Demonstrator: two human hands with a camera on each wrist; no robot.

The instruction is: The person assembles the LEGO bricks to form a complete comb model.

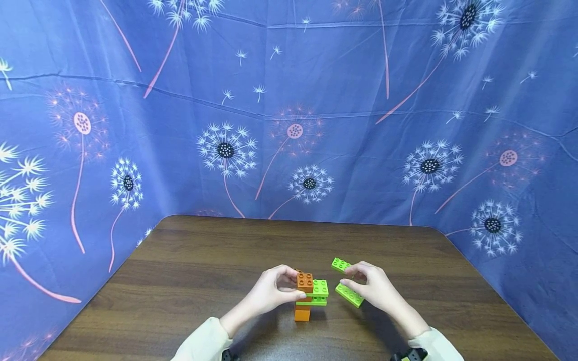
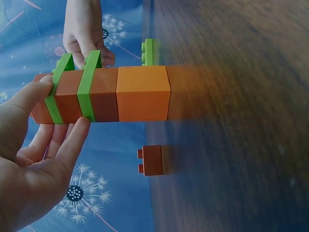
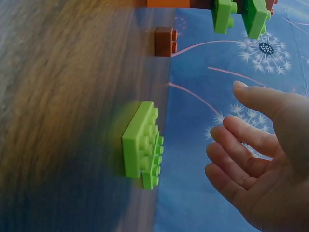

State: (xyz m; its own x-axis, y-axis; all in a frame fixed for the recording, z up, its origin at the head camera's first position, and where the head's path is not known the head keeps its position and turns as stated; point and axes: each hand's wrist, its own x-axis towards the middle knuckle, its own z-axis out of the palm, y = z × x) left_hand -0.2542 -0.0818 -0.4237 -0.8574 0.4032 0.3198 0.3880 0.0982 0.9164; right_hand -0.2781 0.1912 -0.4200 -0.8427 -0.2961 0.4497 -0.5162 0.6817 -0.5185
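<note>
A brick tower [image 1: 303,301] stands upright on the table: an orange brick [image 2: 143,93] at the bottom, then brown bricks alternating with two thin green bricks that jut out to the right. My left hand [image 1: 269,292] grips it near the top, with the thumb on the near side and fingers behind. To the right, my right hand [image 1: 374,287] hovers above two loose flat green bricks, fingers slightly bent and nothing in them. The nearer green brick [image 1: 349,296] is partly covered by this hand in the head view; the farther green brick [image 1: 339,263] lies behind it.
A loose brown brick [image 2: 153,160] sits on the table behind the tower, mostly hidden in the head view. The dark wooden table [image 1: 217,250] ends at a blue dandelion-print cloth [image 1: 361,150] at the back and sides.
</note>
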